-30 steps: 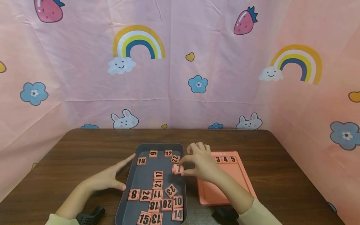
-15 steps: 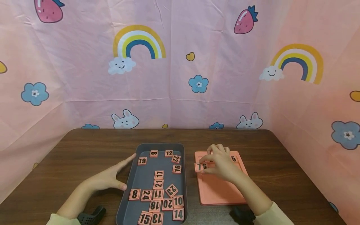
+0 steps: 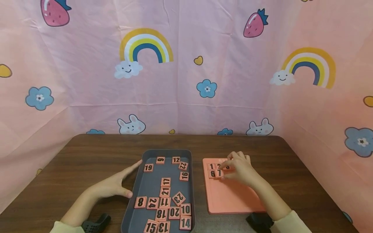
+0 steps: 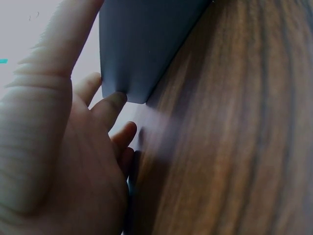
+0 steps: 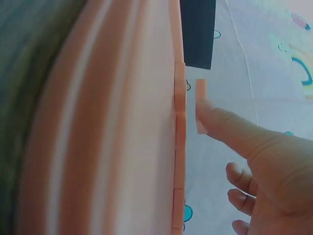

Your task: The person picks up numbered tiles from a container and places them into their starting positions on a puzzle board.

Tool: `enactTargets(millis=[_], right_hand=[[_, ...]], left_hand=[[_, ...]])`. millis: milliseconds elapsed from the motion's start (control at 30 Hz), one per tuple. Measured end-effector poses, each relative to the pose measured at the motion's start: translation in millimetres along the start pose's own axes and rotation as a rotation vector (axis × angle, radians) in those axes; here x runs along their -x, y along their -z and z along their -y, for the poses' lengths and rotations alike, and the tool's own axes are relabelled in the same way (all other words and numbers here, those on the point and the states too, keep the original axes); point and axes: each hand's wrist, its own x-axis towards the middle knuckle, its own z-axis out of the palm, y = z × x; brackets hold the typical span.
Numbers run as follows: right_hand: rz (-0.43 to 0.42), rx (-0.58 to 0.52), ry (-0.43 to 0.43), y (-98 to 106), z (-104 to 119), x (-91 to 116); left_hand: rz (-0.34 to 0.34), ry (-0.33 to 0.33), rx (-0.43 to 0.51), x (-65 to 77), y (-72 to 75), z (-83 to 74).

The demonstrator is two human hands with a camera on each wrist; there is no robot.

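My right hand [image 3: 241, 169] pinches a square tile numbered 7 [image 3: 219, 173] over the orange board [image 3: 230, 202]. In the head view, this tile lies beside tile 6 [image 3: 212, 174], below tiles 1 [image 3: 211, 166] and 2. The right wrist view shows the pinched tile [image 5: 201, 90] a little above the board, with a gap under it. Fingers hide much of the board's top row. My left hand [image 3: 109, 187] rests with spread, extended fingers against the left side of the grey tray [image 3: 134, 191]; fingertips touch its wall [image 4: 142, 49] in the left wrist view.
Loose number tiles lie inside the tray, such as 19 [image 3: 148, 167], 8 [image 3: 140, 202] and 16 [image 3: 184, 176]. Everything stands on a brown wooden table [image 3: 102, 145]. A patterned pink cloth [image 3: 186, 106] hangs behind it.
My right hand has carried tile 7 from the tray to the board, then slightly right past tile 6. Tile 6 now shows on the board and tile 16 in the tray. The left hand keeps its place.
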Motion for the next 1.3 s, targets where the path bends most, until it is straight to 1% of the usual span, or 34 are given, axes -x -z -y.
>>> enactTargets(millis=[67, 300, 467, 600, 733, 1000, 1167, 1300], right_hand=[[0.008, -0.015, -0.018, -1, -5, 1], [-0.004, -0.027, -0.016, -6, -17, 2], [-0.011, -0.042, -0.018, -9, -20, 0], [-0.011, -0.048, -0.016, -10, -20, 0], [-0.003, -0.052, -0.016, -10, -17, 0], [-0.023, 0.016, 0.053, -12, -15, 0], [-0.079, 0.02, 0.073, -11, -8, -1], [-0.135, -0.006, 0.102, -7, 10, -4]], left_hand=[[0.002, 0.001, -0.007, -0.1, -0.9, 0.0], [0.003, 0.001, -0.008, -0.4, -1.2, -2.2], [0.006, -0.008, -0.001, -0.6, -0.4, -2.3], [0.007, -0.002, 0.0, -0.4, -0.4, -1.1], [0.006, 0.004, 0.001, -0.2, -0.8, -1.2], [0.006, -0.007, -0.008, -0.9, -0.3, -1.5], [0.01, -0.007, -0.012, -1.2, -0.3, -0.2], [0.012, -0.002, -0.001, -1.7, -0.1, 1.0]])
